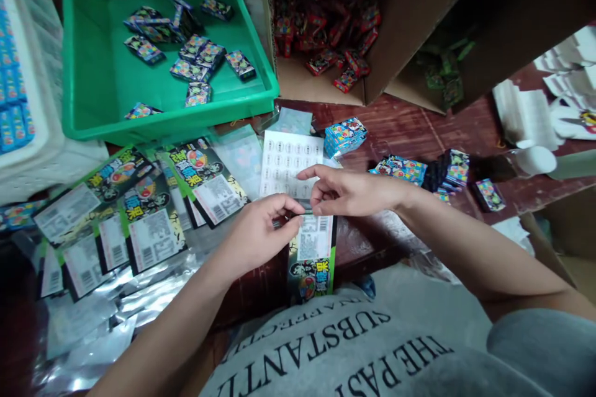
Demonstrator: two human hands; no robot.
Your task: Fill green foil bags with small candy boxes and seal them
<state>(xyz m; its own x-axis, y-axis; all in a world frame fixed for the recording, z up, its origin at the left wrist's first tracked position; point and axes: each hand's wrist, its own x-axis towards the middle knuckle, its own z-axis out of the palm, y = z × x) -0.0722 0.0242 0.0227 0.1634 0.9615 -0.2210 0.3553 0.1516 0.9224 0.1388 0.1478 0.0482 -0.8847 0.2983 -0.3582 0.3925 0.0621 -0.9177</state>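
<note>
My left hand [261, 229] and my right hand [347, 192] meet at the top edge of a printed green-and-black packet [313, 257] with a barcode label, which lies on the dark red table in front of me. Both hands pinch that packet's upper end, fingers curled together. Just beyond my fingers lies a white sheet of small round stickers [286, 164]. The packet's top edge is hidden under my fingers.
A fan of similar printed packets [139, 211] lies at the left over silvery bags [116, 310]. A green bin [93, 93] holds several small colourful boxes. A cardboard carton [326, 84] holds red boxes. More small boxes [344, 135] and white paper pieces [526, 115] sit at the right.
</note>
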